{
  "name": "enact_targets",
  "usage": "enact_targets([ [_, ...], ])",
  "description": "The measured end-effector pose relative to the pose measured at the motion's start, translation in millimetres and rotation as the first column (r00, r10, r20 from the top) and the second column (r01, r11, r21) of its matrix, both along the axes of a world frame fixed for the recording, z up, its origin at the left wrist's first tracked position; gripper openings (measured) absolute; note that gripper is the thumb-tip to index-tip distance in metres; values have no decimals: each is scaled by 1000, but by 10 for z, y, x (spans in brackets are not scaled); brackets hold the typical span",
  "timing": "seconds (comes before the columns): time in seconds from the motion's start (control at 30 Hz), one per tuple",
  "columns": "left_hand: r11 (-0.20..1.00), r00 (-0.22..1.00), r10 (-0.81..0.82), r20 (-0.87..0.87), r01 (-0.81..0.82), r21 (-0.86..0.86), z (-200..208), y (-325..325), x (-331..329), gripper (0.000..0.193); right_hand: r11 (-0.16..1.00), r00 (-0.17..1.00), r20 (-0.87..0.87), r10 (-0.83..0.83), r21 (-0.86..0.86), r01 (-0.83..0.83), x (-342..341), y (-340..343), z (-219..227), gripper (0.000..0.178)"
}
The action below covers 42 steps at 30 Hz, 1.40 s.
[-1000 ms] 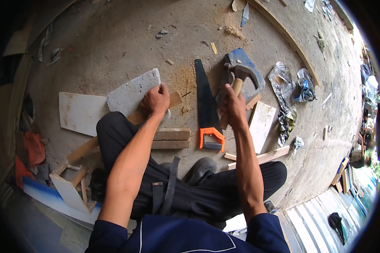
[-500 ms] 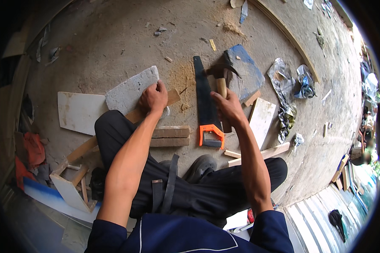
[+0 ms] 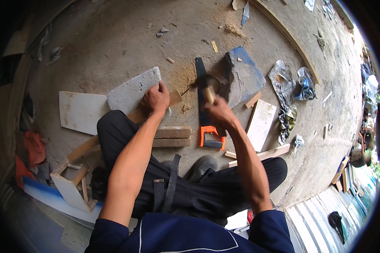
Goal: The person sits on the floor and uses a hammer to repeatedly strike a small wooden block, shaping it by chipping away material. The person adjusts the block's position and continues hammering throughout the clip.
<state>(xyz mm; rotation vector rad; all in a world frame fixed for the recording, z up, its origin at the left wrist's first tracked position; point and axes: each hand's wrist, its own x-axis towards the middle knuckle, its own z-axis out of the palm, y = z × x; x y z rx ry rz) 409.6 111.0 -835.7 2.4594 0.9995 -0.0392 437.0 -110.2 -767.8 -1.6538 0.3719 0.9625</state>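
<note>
Now right hand (image 3: 219, 111) wrapping fingers tightly round hammer (image 3: 209, 94), blurred head hovering ahead of them; left hand (image 3: 156, 100) curling fingers over wooden bar (image 3: 175, 98), end jutting right of knuckles. Controlled swings, clear of fingers, probably serving best.

The bare left hand (image 3: 155, 100) holds a narrow brown wooden strip (image 3: 175, 98), whose end juts right of that grip; a rough grey concrete slab (image 3: 131, 89) lies just beyond. The right hand (image 3: 220, 112) grasps a blurred, wooden-handled claw hammer (image 3: 209, 95), a black-bladed, orange-handled saw (image 3: 203, 119) beneath the grip.
</note>
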Motion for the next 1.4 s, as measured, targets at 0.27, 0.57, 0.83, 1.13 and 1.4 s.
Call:
enact_targets([
  [0.27,1000,1000,-2,-24,2,-3,45,60,-6,45,986,985,50,-167,31,165,320,-81,333,18],
  [0.57,1000,1000,-17,9,17,25,-1,49,-10,44,948,957,-37,287,-133,-289,329,-51,50,22],
  [0.83,1000,998,-31,48,31,6,14,64,-30,49,944,949,62,309,-140,-298,411,55,142,27],
  [1.13,999,999,-27,24,28,-20,128,46,11,49,915,908,173,382,-209,-345,918,277,157,20],
  [1.4,999,994,-49,102,48,15,29,71,-17,43,566,622,-252,742,-262,-782,1248,504,415,13],
])
